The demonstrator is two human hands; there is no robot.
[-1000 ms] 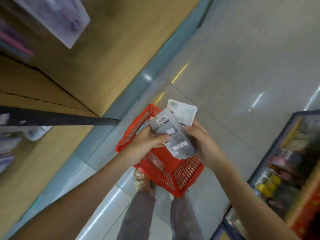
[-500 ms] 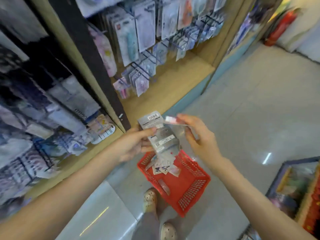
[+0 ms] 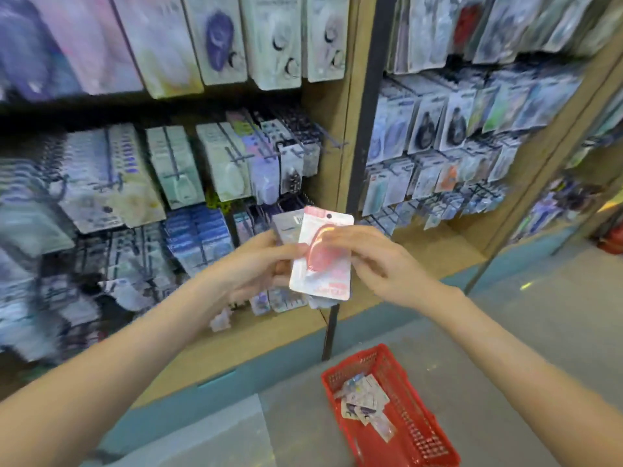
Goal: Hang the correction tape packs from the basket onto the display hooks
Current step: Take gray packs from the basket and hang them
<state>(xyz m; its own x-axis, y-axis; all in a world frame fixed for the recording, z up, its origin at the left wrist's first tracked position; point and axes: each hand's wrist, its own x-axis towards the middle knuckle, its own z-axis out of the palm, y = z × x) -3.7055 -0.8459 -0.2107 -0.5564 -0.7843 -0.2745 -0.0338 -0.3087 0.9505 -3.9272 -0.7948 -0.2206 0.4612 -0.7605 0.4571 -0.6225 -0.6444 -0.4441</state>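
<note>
I hold a small stack of correction tape packs in front of the display. The front one is a pink and white pack [image 3: 322, 264], facing me, with a hang hole at its top. My left hand [image 3: 256, 264] grips the stack from the left, and a grey pack [image 3: 286, 225] shows behind the pink one. My right hand [image 3: 367, 257] pinches the pink pack's right edge. The red basket [image 3: 418, 429] stands on the floor at the lower right with several packs [image 3: 362, 401] lying in it. Display hooks [image 3: 236, 156] full of hanging packs fill the shelves ahead.
A dark upright post [image 3: 365, 129] divides the left display bay from the right one [image 3: 455, 136]. A wooden base shelf [image 3: 435, 251] runs under the hooks, above a teal plinth. Grey floor tiles lie to the right of the basket.
The view has swung up from the floor and basket to the display. Both hands have risen with the packs, and the pink pack now faces me at the front of the stack.
</note>
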